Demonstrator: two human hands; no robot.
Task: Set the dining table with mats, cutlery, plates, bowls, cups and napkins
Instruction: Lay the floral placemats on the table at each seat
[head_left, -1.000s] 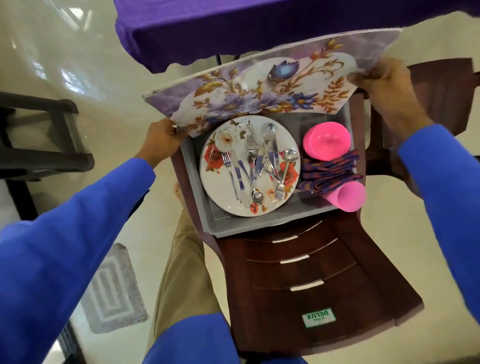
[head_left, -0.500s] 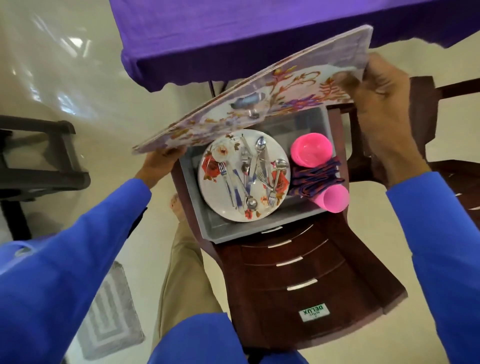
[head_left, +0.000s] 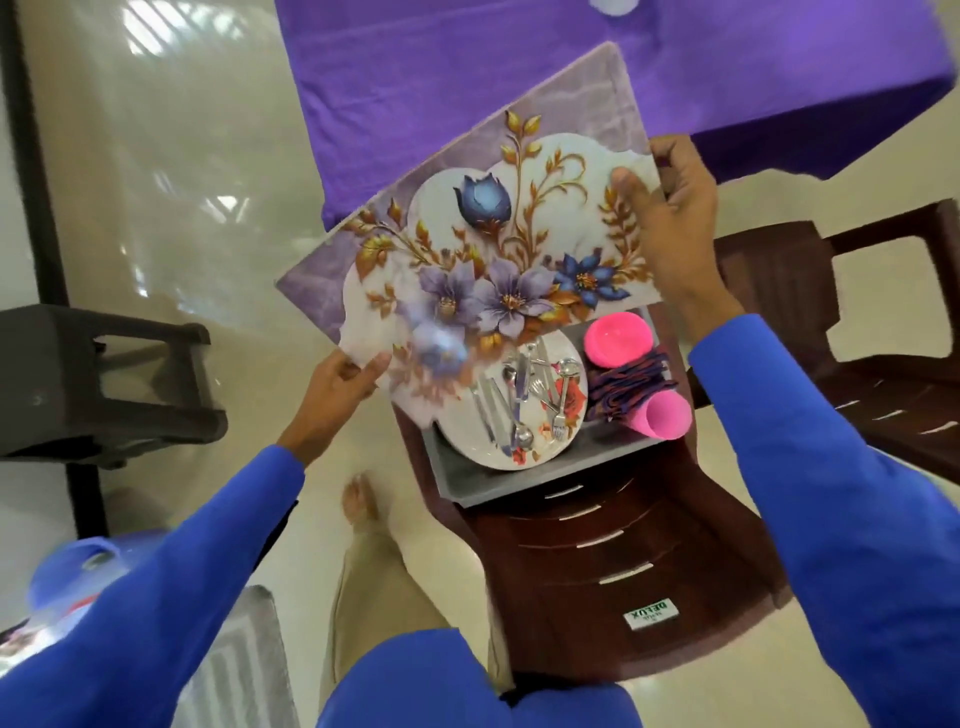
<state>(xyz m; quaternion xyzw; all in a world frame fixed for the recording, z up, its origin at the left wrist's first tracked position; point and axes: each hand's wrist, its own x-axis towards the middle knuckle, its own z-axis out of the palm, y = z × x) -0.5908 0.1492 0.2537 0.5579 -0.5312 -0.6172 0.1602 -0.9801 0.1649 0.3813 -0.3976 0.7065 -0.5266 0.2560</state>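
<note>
I hold a floral table mat (head_left: 483, 260), purple and white, up in the air between the chair and the table. My left hand (head_left: 332, 395) grips its near left corner and my right hand (head_left: 670, 218) grips its far right edge. Below it a grey tray (head_left: 498, 483) rests on a brown chair seat (head_left: 623, 571). In the tray lie a flowered white plate (head_left: 524, 441) with several forks and spoons (head_left: 519, 400) on it, a pink bowl (head_left: 618, 338), folded purple napkins (head_left: 628, 384) and a pink cup (head_left: 662, 415) on its side. The mat hides the tray's far left part.
The dining table with a purple cloth (head_left: 571, 78) stands just beyond the mat. A second brown chair (head_left: 857, 338) is at the right, a dark stool (head_left: 104, 389) at the left. My leg and bare foot (head_left: 361, 504) stand left of the chair. A grey floor mat (head_left: 239, 665) lies near left.
Both hands have lifted the mat higher and tipped its face toward me, turning it so it now overlaps the table edge. The view has shifted, showing more of the table.
</note>
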